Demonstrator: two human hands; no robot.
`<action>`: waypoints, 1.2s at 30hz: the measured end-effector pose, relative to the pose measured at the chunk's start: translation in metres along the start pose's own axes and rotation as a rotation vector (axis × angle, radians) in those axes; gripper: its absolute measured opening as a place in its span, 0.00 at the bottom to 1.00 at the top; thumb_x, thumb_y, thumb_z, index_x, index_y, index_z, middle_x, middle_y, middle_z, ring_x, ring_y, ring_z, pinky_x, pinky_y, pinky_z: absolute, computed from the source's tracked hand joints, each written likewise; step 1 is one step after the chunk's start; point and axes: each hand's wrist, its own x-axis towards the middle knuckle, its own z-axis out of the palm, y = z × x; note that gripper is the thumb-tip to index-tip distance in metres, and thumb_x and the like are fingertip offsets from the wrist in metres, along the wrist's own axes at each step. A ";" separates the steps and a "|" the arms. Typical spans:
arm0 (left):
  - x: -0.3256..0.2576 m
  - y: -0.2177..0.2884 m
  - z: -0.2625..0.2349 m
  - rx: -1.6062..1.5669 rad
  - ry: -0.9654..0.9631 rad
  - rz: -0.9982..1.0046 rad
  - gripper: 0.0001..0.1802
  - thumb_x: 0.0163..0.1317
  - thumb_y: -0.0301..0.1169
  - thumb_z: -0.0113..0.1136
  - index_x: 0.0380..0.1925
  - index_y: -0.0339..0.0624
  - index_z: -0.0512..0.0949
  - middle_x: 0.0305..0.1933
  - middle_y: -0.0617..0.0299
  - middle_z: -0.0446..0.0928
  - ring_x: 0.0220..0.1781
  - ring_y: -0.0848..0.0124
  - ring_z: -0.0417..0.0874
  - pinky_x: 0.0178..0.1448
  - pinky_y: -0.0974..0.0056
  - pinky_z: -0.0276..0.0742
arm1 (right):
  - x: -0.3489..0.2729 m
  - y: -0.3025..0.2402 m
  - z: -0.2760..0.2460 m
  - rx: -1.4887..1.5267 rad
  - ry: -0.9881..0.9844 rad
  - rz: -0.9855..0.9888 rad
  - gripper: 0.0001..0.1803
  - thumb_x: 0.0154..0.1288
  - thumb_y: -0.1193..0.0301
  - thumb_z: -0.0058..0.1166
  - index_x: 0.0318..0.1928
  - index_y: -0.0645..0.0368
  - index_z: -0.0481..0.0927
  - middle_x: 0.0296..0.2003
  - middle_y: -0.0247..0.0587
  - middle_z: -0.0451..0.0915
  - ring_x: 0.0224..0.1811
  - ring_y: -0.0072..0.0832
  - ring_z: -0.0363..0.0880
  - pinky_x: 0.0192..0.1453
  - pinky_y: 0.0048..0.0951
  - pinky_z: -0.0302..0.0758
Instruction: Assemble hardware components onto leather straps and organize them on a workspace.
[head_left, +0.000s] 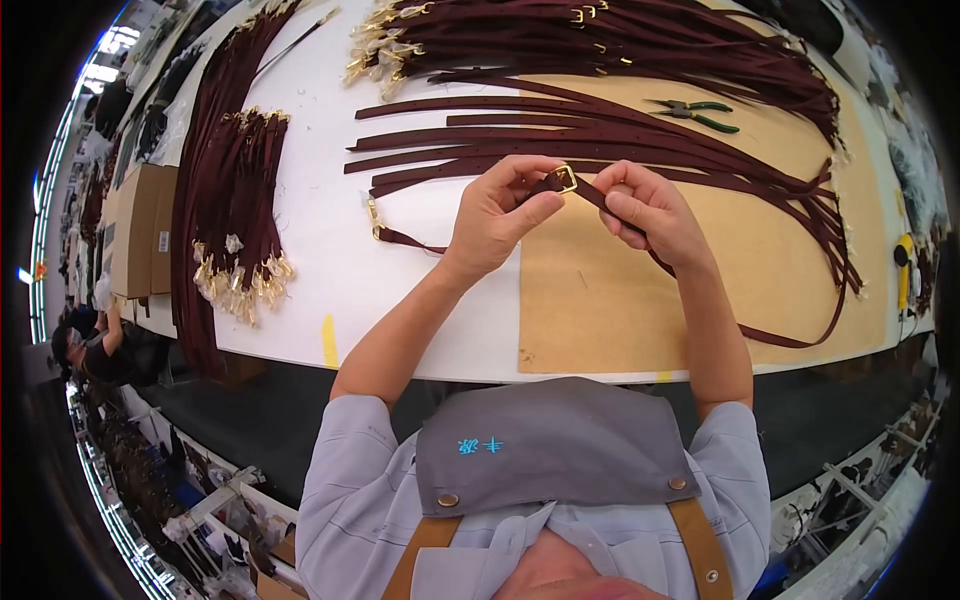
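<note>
Two hands pinch a flat maroon strap with brass buckle.

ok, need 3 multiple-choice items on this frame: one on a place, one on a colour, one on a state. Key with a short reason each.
1. Where do the pliers lie?
A. on the tan board
B. on the cardboard box
C. in the left hand

2. What colour is the strap being handled?
A. black
B. dark maroon
C. tan

3. How is the gold buckle held?
A. lying loose on the table
B. pinched by the left hand, lifted off the table
C. clamped in the pliers

Key:
1 A: they rest on the tan board, far right.
2 B: it matches the maroon bundles.
3 B: the left hand pinches it while the right hand grips the strap beside it.
</note>
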 end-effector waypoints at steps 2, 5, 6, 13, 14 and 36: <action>-0.001 0.001 0.001 -0.026 0.002 -0.018 0.19 0.62 0.25 0.64 0.54 0.38 0.76 0.41 0.67 0.76 0.36 0.83 0.73 0.31 0.75 0.67 | 0.002 0.002 -0.003 0.116 -0.062 -0.015 0.09 0.72 0.70 0.50 0.48 0.62 0.74 0.23 0.30 0.75 0.15 0.10 0.60 0.18 0.12 0.55; -0.001 -0.002 0.000 -0.068 -0.017 -0.041 0.18 0.62 0.24 0.63 0.52 0.38 0.77 0.42 0.68 0.76 0.35 0.83 0.72 0.30 0.76 0.65 | 0.003 0.010 -0.006 0.132 -0.137 -0.035 0.10 0.71 0.70 0.52 0.48 0.62 0.74 0.24 0.31 0.76 0.15 0.10 0.60 0.18 0.12 0.55; -0.002 -0.004 0.000 -0.082 -0.039 -0.047 0.17 0.62 0.23 0.62 0.52 0.37 0.78 0.42 0.67 0.76 0.36 0.83 0.72 0.31 0.76 0.65 | 0.003 0.011 -0.006 0.130 -0.138 -0.032 0.10 0.71 0.70 0.52 0.48 0.62 0.74 0.24 0.31 0.76 0.15 0.10 0.60 0.18 0.12 0.55; 0.004 -0.007 0.016 0.162 -0.156 0.045 0.14 0.64 0.24 0.60 0.50 0.34 0.77 0.48 0.61 0.78 0.51 0.74 0.79 0.58 0.68 0.75 | 0.002 0.010 0.007 0.178 -0.065 -0.103 0.08 0.71 0.69 0.54 0.39 0.58 0.70 0.24 0.31 0.75 0.20 0.10 0.63 0.22 0.13 0.58; 0.008 -0.005 0.019 0.143 -0.152 0.055 0.14 0.64 0.24 0.60 0.50 0.34 0.77 0.48 0.61 0.78 0.51 0.74 0.79 0.58 0.68 0.75 | 0.001 0.010 0.009 0.098 0.009 -0.150 0.09 0.71 0.69 0.54 0.38 0.57 0.69 0.24 0.30 0.75 0.22 0.11 0.64 0.25 0.13 0.61; 0.048 -0.016 0.067 0.391 -0.423 -0.178 0.14 0.65 0.38 0.61 0.34 0.36 0.76 0.21 0.69 0.70 0.24 0.81 0.67 0.29 0.71 0.62 | -0.087 -0.027 -0.039 -0.113 0.549 -0.363 0.08 0.69 0.78 0.49 0.44 0.69 0.77 0.37 0.46 0.80 0.33 0.32 0.85 0.39 0.30 0.85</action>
